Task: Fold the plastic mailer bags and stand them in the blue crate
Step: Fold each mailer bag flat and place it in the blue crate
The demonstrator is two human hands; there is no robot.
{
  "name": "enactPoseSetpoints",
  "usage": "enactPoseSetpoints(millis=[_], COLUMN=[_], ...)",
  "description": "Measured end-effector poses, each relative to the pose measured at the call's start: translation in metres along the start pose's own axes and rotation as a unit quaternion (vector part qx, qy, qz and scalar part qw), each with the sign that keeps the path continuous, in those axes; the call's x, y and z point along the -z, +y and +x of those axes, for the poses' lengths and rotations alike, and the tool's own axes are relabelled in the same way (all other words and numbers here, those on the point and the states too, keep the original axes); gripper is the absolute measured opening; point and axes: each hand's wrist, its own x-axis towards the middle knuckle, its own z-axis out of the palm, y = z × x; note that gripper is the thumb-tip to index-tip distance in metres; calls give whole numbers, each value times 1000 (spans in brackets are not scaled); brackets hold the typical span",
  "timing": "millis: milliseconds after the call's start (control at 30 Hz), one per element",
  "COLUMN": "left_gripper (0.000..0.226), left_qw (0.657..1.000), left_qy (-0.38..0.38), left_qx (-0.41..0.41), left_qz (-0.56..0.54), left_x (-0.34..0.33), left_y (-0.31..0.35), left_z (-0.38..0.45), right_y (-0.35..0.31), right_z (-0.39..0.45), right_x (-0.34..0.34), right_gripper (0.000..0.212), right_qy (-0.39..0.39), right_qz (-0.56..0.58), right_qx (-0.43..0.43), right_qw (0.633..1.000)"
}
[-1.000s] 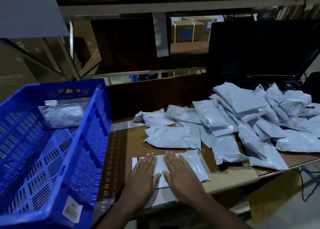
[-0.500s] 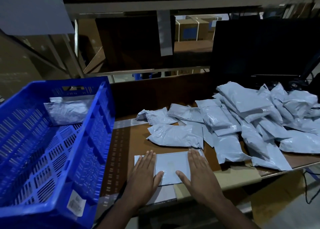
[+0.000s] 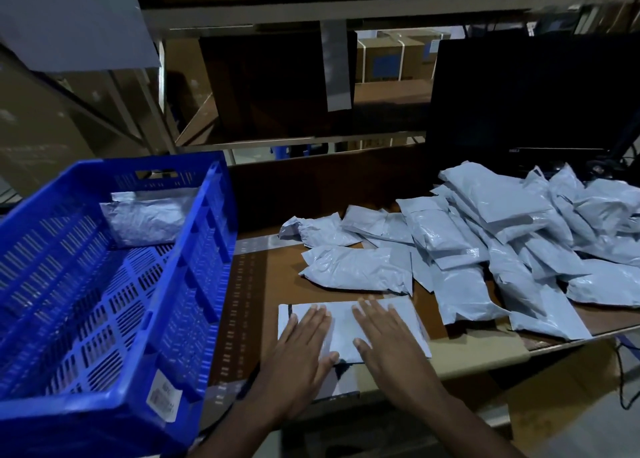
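A flat grey mailer bag (image 3: 341, 324) lies on the brown table near its front edge. My left hand (image 3: 298, 353) rests palm down on its left part, fingers spread. My right hand (image 3: 389, 340) presses flat on its right part. Neither hand grips anything. The blue crate (image 3: 204, 250) stands at the left, and one folded mailer (image 3: 145, 220) stands upright against its far wall. A heap of several filled grey mailers (image 3: 485, 250) covers the right half of the table.
A dark monitor (image 3: 530, 94) stands behind the heap at the back right, with cables beside it. Metal shelving (image 3: 311, 7) with cardboard boxes rises behind the table. A white label (image 3: 162, 395) sticks on the crate's near corner.
Both hands have smoothed the mailer: the right hand slid right, then came back toward the middle. The mailer now lies flatter and squarer than a second ago.
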Motion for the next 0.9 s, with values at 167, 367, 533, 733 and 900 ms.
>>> enactPoseSetpoints(millis=[167, 367, 533, 733, 900], left_gripper=[80, 68, 79, 51, 78], left_qw=[999, 997, 1000, 994, 997], left_qy=[28, -22, 11, 81, 12], left_qx=[-14, 7, 14, 68, 58], left_qz=[34, 70, 24, -25, 53], left_x=[-13, -14, -12, 12, -7], left_y=[0, -1, 4, 8, -1], left_z=[-2, -3, -1, 14, 22], right_y=[-10, -12, -11, -9, -16], right_z=[-3, -2, -1, 17, 23], right_x=[-19, -17, -11, 7, -8], right_gripper=[67, 72, 76, 54, 60], right_qy=[-60, -104, -50, 35, -40], right_qz=[-50, -65, -19, 82, 16], right_qx=[5, -8, 4, -16, 0], right_qw=[997, 992, 999, 996, 999])
